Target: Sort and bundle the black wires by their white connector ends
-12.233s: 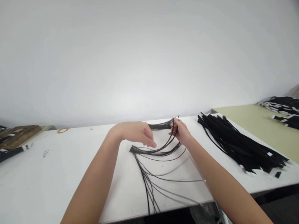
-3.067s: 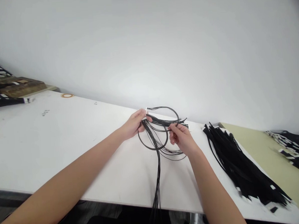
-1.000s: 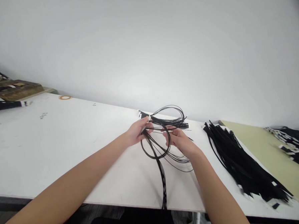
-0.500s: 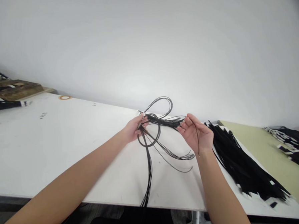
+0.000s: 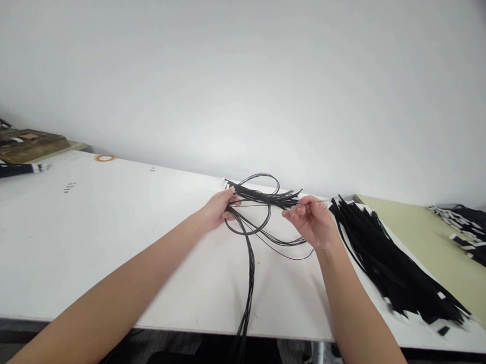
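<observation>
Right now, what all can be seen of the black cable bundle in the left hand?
The black cable bundle is a set of thin, flexible-looking strands gathered in the left hand. From the grip, some curl into loops, others fan rightward over the white table, and one group hangs over its front edge. A small white piece shows by the thumb. Some run toward the right hand; whether it pinches any is unclear. Dark strands behind obscure its far outline.

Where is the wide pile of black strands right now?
In the head view, the wide pile lies on the right end of the white table, between the right hand and the pale green surface.
</observation>
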Available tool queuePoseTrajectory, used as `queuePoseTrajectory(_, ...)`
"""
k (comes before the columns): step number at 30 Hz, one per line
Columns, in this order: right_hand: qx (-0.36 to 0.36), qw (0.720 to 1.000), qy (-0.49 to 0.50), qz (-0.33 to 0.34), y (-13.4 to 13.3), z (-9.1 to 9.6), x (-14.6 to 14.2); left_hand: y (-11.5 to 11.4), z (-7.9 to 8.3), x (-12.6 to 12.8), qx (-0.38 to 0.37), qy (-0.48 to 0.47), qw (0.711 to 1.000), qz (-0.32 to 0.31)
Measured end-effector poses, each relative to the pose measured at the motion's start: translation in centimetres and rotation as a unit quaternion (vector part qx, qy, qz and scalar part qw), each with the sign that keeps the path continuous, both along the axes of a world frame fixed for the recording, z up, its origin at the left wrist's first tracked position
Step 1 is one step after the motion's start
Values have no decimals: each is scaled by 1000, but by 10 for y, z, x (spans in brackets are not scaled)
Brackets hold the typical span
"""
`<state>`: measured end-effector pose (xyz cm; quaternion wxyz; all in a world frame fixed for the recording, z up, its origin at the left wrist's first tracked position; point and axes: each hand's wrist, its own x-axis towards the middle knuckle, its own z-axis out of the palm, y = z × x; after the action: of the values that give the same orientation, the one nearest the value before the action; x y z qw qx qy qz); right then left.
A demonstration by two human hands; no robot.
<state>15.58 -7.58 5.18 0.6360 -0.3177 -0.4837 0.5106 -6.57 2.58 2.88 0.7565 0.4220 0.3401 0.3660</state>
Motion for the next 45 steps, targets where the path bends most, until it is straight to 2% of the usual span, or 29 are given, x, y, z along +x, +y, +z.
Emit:
queuePoseTrajectory(4, 7, 999, -9, -47, 5, 3, -6, 1, -3, 2, 2, 23, 999, 24)
queuePoseTrajectory(9, 13, 1000, -14, -20, 6, 5, -11, -2, -2, 6, 10, 75, 995, 71)
queuePoseTrajectory(14, 7, 1000, -4, -9, 5, 0, -13, -2, 0, 6, 53, 112, 988, 90)
queuePoseTrajectory(22, -19, 996, 48, -77, 8, 6, -11, -9, 4, 7, 108, 177, 978, 22)
queuePoseTrajectory(31, -37, 970, 145, -189, 15, 9, -7, -15, 2, 6, 125, 232, 963, -60)
queuePoseTrajectory(37, -23, 950, 199, -239, 15, 11, 2, -15, 5, 5, 70, 221, 972, -47)
queuePoseTrajectory(41, -37, 952, 178, -248, 13, 15, 5, -14, 6, 6, 44, 204, 977, -34)
queuePoseTrajectory(45, -41, 965, 87, -246, 11, 14, 3, -14, 7, 7, 29, 185, 982, -26)
